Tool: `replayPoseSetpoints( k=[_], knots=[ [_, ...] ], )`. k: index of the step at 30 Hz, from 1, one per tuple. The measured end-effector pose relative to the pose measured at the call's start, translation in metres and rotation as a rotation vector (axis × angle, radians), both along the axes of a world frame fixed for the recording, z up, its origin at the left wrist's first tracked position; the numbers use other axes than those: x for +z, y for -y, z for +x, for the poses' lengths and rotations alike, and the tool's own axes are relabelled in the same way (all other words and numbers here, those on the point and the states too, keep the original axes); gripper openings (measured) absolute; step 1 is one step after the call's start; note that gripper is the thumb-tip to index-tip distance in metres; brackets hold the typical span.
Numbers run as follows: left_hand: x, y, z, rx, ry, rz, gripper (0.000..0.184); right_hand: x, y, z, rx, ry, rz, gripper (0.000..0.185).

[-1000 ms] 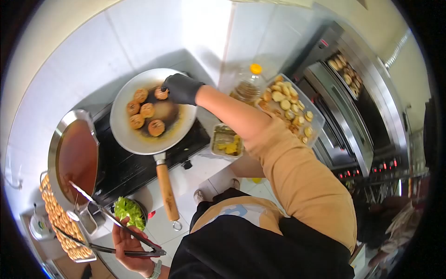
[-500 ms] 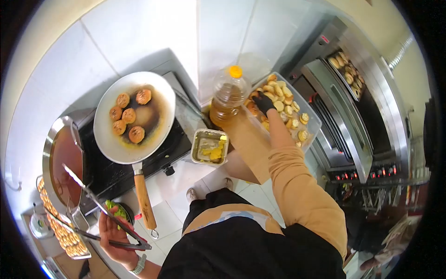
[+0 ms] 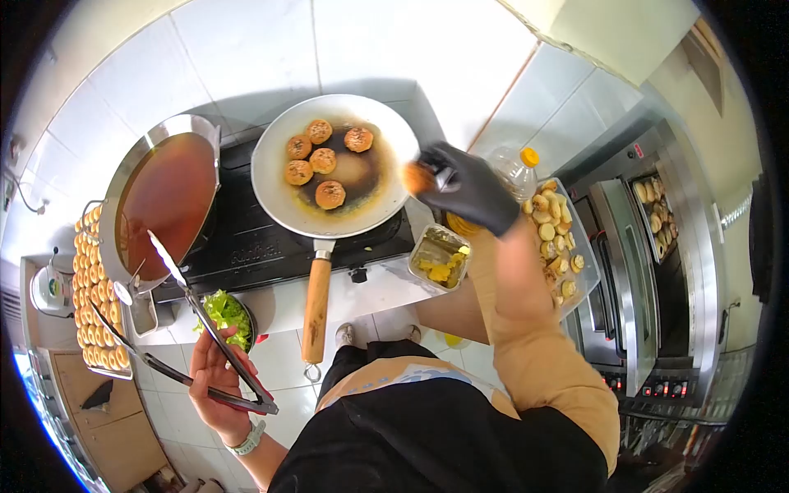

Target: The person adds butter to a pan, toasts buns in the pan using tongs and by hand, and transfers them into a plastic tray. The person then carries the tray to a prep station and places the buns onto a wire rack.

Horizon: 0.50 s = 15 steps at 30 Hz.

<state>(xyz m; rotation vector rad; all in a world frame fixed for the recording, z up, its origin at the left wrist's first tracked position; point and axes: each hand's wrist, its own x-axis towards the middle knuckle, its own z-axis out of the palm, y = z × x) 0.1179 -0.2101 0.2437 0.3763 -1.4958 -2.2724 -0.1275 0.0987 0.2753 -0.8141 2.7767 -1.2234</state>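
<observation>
My left hand [image 3: 220, 386] holds a pair of metal tongs [image 3: 187, 292], whose arms are spread apart. My right hand [image 3: 468, 185], in a black glove, grips a browned bun [image 3: 417, 177] just beyond the right rim of a white frying pan [image 3: 275, 197]. Several browned buns [image 3: 330, 195] lie on the left and middle of the pan, in dark and yellowish fat. Its wooden handle [image 3: 316, 308] points toward my body. Below my gloved hand is a small metal container [image 3: 423, 274] with yellow pieces in it.
A pot of reddish-brown liquid [image 3: 168, 197] stands left of the pan on the black stove [image 3: 255, 256]. Beyond are a tray of rings [image 3: 100, 283] and a bowl of lettuce [image 3: 226, 315]. To the right are an oil bottle [image 3: 514, 171], a tub of bread pieces [image 3: 588, 275] and an oven [image 3: 682, 329].
My right hand has moved from the bread tub back to the pan's right edge, now with a bun in it. The view has shifted, and my left hand still holds the tongs.
</observation>
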Motion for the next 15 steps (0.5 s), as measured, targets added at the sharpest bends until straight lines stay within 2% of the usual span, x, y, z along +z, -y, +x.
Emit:
replayPoseSetpoints(
  k=[2, 4, 5, 7, 10, 11, 13, 15],
  knots=[
    [0.000, 0.007, 0.007, 0.002, -0.009, 0.000, 0.065, -0.040, 0.043, -0.054, 0.070, -0.180, 0.289, 0.030],
    [-0.001, 0.017, 0.016, -0.006, -0.012, -0.019, 0.066, -0.088, 0.068, -0.097, 0.122, -0.115, 0.539, 0.025],
    [-0.004, 0.023, 0.023, -0.014, -0.011, -0.037, 0.067, -0.096, 0.070, -0.109, 0.323, -0.064, 0.770, 0.022],
    [-0.008, 0.033, 0.030, -0.005, -0.003, -0.051, 0.068, -0.118, 0.075, -0.121, 0.424, -0.080, 0.886, 0.016],
    [-0.013, 0.038, 0.039, 0.046, 0.026, -0.012, 0.068, -0.143, 0.091, -0.128, 0.016, -0.195, 0.682, 0.012],
    [-0.016, 0.039, 0.040, 0.055, 0.025, 0.002, 0.068, -0.145, 0.093, -0.133, -0.035, -0.234, 0.562, 0.014],
    [-0.018, 0.041, 0.041, 0.063, 0.019, 0.008, 0.068, -0.144, 0.091, -0.135, 0.056, -0.372, 0.432, 0.013],
    [-0.016, 0.043, 0.042, 0.061, 0.013, -0.005, 0.067, -0.115, 0.089, -0.134, 0.291, -0.097, 0.673, 0.014]
  ],
)
